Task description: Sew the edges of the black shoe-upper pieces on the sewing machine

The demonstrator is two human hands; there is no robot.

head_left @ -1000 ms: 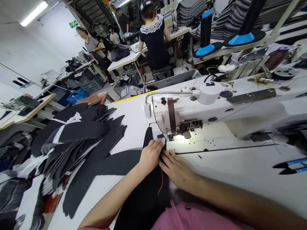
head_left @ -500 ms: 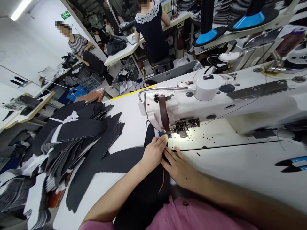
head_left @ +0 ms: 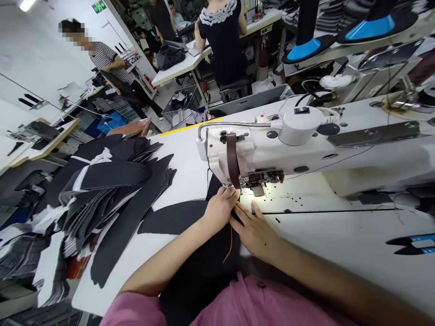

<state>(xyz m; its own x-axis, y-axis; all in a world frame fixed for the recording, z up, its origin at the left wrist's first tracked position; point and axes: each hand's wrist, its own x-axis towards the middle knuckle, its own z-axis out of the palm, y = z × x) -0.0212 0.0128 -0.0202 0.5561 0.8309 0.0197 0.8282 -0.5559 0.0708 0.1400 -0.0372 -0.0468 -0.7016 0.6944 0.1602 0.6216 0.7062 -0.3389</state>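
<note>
A black fabric piece (head_left: 214, 188) lies under the head of a white sewing machine (head_left: 246, 156), and more black fabric (head_left: 200, 271) hangs over the table edge into my lap. My left hand (head_left: 220, 207) presses on the fabric beside the presser foot, its fingers bent and held together at the edge. Close against it, my right hand (head_left: 253, 231) lies flat with fingers stretched out and the thumb apart. My fingers partly hide the fabric and the needle area. An orange cord (head_left: 230, 246) trails down below my hands. A curved black piece (head_left: 173, 217) lies to the left.
Stacks of dark cut pieces (head_left: 108, 181), some tied with white strips, cover the left side. Black-and-blue thread snips (head_left: 413, 243) lie at the right. Thread cones (head_left: 306, 40) stand behind the machine. One person (head_left: 112, 68) stands at the back left; another (head_left: 224, 45) sits beyond the machine.
My hands stay near the presser foot with little movement. The view has shifted slightly. The curved black piece lies a bit differently, and the person at the back left has changed posture.
</note>
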